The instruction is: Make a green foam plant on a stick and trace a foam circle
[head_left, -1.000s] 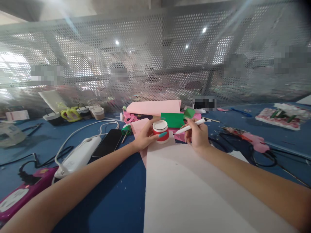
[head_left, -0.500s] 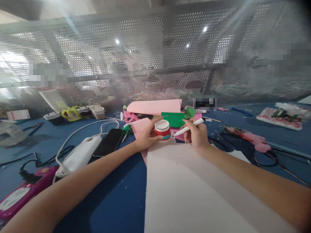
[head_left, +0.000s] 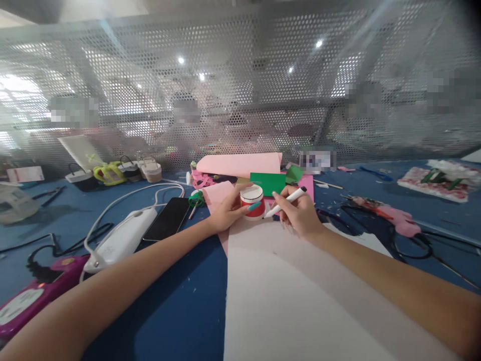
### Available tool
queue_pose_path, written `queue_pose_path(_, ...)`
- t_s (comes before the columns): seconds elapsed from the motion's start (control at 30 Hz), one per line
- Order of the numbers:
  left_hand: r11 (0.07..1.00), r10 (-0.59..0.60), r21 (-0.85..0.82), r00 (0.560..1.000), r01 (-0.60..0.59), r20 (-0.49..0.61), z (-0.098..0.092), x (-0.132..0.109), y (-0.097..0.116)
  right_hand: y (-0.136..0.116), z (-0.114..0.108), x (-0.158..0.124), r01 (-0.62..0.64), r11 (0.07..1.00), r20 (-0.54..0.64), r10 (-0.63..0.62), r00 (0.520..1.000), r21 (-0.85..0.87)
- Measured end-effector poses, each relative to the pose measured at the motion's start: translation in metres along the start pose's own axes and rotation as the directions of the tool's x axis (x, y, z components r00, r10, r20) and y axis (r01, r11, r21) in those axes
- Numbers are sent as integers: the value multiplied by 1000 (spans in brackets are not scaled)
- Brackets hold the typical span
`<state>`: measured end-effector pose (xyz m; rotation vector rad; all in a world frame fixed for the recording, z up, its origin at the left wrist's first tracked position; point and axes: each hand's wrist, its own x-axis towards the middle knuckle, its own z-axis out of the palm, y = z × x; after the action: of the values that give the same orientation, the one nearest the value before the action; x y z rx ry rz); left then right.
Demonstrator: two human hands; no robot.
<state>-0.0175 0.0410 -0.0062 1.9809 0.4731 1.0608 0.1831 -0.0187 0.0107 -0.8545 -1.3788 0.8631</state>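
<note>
My left hand (head_left: pixel 227 213) grips a small red and white round container (head_left: pixel 252 209) from its left side, the thumb across its front. The container stands upright at the far end of a large white paper sheet (head_left: pixel 285 296). Between the thumb and fingers of my right hand (head_left: pixel 300 213) is a white marker (head_left: pixel 283 203) with a dark end pointing up and away. Its tip is down by the container's lower right edge, close to the sheet; whether it touches is too small to tell. Green paper (head_left: pixel 267 184) lies just behind the container.
Rolled pink paper (head_left: pixel 240 164) lies behind the green piece. To the left are a black phone (head_left: pixel 168 220), a white power strip (head_left: pixel 124 238) with cable, and a magenta device (head_left: pixel 41 296). A pink glue gun (head_left: pixel 396 219) lies right. A perforated metal screen (head_left: pixel 240 80) closes off the back.
My right hand and the marker have moved slightly left and down, so the tip is lower beside the container. My left hand keeps its grip on the container, which shows more red below the thumb.
</note>
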Motion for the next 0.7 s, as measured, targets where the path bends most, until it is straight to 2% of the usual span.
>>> queue_pose_path(0.13, 1000, -2, 7, 1000, 2, 7, 0, 0, 0, -2, 2, -3, 39, 998, 63, -36, 997, -53)
queue_pose_path(0.47, 998, -38, 50, 999, 38, 10, 1, -1, 3, 1, 1, -6, 97, 987, 116, -82, 990, -127)
queue_pose_path(0.7, 999, -33, 15, 999, 33, 18, 1, 0, 2, -1, 0, -6, 110, 979, 123, -90, 988, -170)
